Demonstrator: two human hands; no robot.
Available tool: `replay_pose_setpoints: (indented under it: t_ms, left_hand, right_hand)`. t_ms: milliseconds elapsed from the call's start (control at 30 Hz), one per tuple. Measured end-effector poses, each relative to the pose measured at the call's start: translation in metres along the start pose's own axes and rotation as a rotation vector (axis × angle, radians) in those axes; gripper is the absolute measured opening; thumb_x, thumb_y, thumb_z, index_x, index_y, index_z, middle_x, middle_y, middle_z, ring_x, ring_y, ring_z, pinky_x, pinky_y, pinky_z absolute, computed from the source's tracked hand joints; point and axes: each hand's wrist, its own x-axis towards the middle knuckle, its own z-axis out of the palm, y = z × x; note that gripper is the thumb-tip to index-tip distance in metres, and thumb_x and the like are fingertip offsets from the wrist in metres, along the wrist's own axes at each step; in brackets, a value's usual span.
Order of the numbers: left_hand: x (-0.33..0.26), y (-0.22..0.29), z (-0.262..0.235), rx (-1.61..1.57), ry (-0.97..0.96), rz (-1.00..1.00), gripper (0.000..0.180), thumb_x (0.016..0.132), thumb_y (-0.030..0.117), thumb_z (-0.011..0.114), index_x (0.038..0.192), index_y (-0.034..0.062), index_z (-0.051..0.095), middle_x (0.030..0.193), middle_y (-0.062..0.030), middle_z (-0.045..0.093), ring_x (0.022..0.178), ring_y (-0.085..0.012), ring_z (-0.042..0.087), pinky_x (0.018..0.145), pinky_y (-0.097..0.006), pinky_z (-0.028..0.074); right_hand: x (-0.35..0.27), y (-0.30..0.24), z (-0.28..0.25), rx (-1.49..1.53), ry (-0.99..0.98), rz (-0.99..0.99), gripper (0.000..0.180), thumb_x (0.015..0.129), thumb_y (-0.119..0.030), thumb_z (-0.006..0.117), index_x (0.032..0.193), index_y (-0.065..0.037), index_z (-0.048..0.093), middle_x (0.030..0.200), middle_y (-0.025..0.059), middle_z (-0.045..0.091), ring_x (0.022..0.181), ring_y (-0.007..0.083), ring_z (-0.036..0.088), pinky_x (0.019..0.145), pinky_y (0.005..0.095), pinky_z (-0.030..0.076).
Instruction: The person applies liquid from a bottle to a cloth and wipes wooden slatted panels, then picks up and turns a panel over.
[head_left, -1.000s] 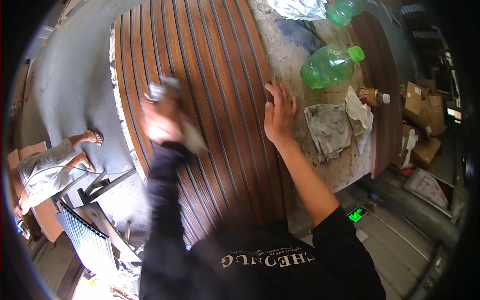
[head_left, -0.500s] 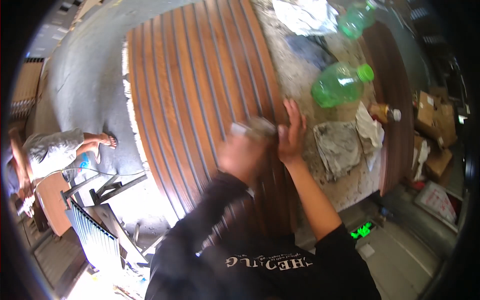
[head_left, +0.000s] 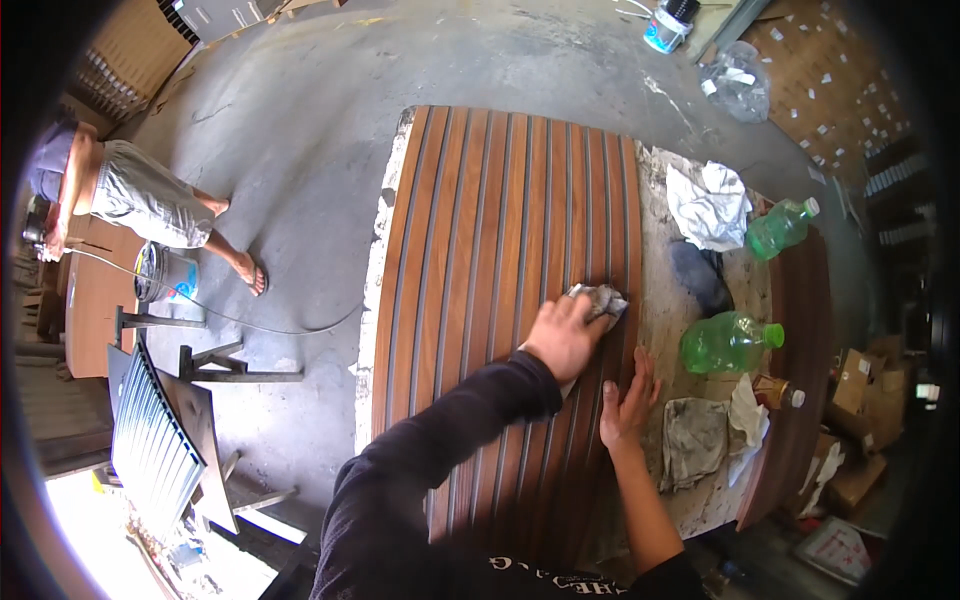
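A slatted brown wood panel (head_left: 460, 290) with dark grooves lies in front of me on a worktable. My left hand (head_left: 565, 338), its arm in a dark sleeve, is closed around a crumpled, stained rag (head_left: 607, 300) and presses it to the panel near the right side. Closer to me, my right hand (head_left: 630, 400) rests by the panel's right edge with its fingers extended. It holds nothing. Right of it lie a folded grey rag (head_left: 695, 442) and a green plastic bottle (head_left: 722, 343) on its side.
A white cloth (head_left: 708, 205), a dark cloth (head_left: 700, 275) and a second green bottle (head_left: 782, 230) lie farther along the table (head_left: 655, 200). Leftward, another person (head_left: 150, 195) stands by a bucket (head_left: 165, 272) and a trestle (head_left: 225, 365). Cardboard boxes (head_left: 855, 400) sit at right.
My view has shifted, showing more floor beyond the panel. The left hand with the rag has moved away from the right hand and farther up the panel. The right hand stays by the edge.
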Motion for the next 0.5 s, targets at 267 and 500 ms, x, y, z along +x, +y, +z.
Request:
replay_pose_setpoints:
  t_ms: [267,500]
  left_hand:
    - [0.042,-0.231,-0.1,0.289,0.738,-0.647,0.024,0.082,0.022,0.054,0.099,0.0187,0.069,0.105,-0.0121,0.056,0.093,-0.031,0.055,0.078,-0.043,0.045]
    - [0.043,-0.245,-0.089,0.281,0.837,-0.577,0.024,0.078,0.022,0.06,0.101,0.0207,0.069,0.102,-0.0108,0.051,0.094,-0.0302,0.053,0.078,-0.041,0.046]
  right_hand:
    - [0.001,-0.009,0.003,-0.048,0.001,-0.056,0.063,0.092,-0.046,0.043,0.139,-0.007,0.031,0.141,0.0136,0.038,0.134,0.0336,0.031,0.108,0.0556,0.012]
    - [0.109,-0.018,0.016,-0.016,0.129,0.023,0.042,0.086,-0.028,0.056,0.119,-0.003,0.049,0.116,0.015,0.052,0.109,0.0353,0.049,0.094,0.0519,0.034]
